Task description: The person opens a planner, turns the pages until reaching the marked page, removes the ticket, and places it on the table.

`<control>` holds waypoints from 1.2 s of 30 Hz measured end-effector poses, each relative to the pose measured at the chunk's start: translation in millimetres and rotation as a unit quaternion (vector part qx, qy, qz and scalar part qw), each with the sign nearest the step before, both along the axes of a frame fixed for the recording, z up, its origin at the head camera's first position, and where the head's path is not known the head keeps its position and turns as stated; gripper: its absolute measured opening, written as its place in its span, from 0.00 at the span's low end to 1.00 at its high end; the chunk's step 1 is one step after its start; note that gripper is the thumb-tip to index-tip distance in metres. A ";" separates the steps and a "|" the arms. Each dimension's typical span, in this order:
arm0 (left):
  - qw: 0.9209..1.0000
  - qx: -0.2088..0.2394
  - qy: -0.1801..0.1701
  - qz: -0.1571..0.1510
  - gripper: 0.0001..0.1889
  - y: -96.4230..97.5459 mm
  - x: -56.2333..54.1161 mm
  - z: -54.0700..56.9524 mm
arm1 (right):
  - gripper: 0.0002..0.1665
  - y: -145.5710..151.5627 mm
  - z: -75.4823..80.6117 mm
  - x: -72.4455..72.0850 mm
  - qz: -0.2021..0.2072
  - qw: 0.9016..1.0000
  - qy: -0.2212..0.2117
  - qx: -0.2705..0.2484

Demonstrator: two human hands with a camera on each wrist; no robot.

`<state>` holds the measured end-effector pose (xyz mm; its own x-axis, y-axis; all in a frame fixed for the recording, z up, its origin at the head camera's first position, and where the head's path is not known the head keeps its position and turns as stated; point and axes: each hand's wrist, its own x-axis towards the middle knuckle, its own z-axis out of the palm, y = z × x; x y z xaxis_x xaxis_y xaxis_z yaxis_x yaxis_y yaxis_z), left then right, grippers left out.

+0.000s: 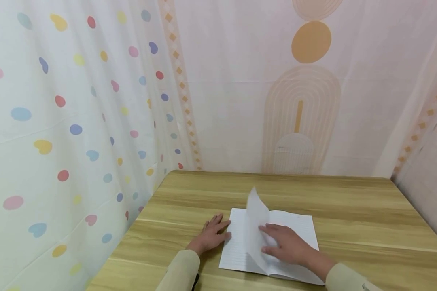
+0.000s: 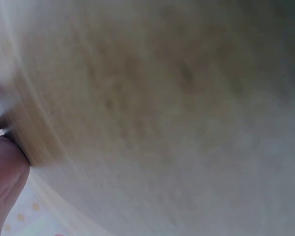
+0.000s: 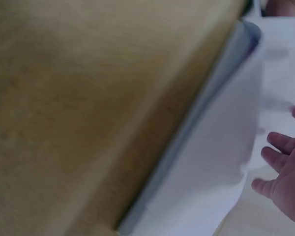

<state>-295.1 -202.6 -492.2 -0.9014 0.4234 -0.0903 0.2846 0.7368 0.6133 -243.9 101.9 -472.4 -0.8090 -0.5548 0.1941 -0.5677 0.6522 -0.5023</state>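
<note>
An open notebook [image 1: 296, 220] with ruled white pages lies on the wooden table. One page [image 1: 255, 230] stands up near its middle fold, curving to the left at the top. My right hand [image 1: 285, 243] is over the right-hand side, its extended fingers against the raised page. In the right wrist view that hand [image 3: 290, 172] shows spread fingers beside the white paper [image 3: 206, 172]. My left hand [image 1: 214, 234] rests with fingers spread at the notebook's left edge, thumb and a fingertip touching it. Only part of the left hand [image 2: 7, 169] appears in the left wrist view.
The wood-grain table [image 1: 368, 218] extends around the notebook on all sides. Behind it hangs a pale curtain [image 1: 233, 101] with arch patterns, and on the left a white curtain [image 1: 65, 149] with coloured dots and hearts.
</note>
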 end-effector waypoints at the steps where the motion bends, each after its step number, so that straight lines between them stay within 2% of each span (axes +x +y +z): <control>1: 1.000 0.006 -0.002 0.005 0.28 0.7 -0.4 0.4 | 0.39 -1.6 -2.4 1.9 0.009 0.999 0.003 0.030; 5: 1.000 0.024 -0.003 0.020 0.30 3.7 -2.5 1.6 | 0.40 -6.1 -9.0 8.2 0.023 0.993 -0.001 0.116; 7: 1.000 0.008 0.004 0.017 0.31 4.6 -3.3 1.8 | 0.39 -7.4 -10.6 9.5 0.026 0.991 0.004 0.134; 12: 0.999 -0.035 0.014 -0.006 0.40 2.6 -1.4 2.5 | 0.39 -8.5 -11.6 10.2 0.027 0.990 0.011 0.134; 14: 0.999 -0.033 0.009 -0.009 0.44 1.4 0.7 2.8 | 0.40 -7.7 -11.9 10.4 0.024 0.992 0.006 0.124; 16: 0.999 -0.033 0.009 -0.013 0.43 1.2 2.4 3.4 | 0.40 -5.3 -11.9 10.7 0.017 0.993 0.005 0.116; 19: 0.999 -0.036 0.003 -0.015 0.42 1.3 4.1 3.3 | 0.41 2.5 -12.2 9.3 -0.006 0.994 0.013 0.111; 24: 0.999 -0.038 -0.003 -0.012 0.41 2.2 5.7 4.1 | 0.40 23.3 -13.8 0.4 -0.068 0.991 0.018 0.112; 30: 0.999 -0.038 -0.002 -0.013 0.41 2.4 6.0 5.0 | 0.39 60.8 -26.6 -17.1 -0.145 0.979 0.052 0.130; 34: 0.999 -0.038 -0.002 -0.012 0.41 1.6 5.2 3.4 | 0.43 82.3 -26.9 -23.4 -0.187 0.973 0.031 0.135; 36: 0.999 -0.038 -0.001 -0.011 0.41 1.2 5.0 3.0 | 0.46 88.9 -24.9 -23.3 -0.195 0.972 0.015 0.129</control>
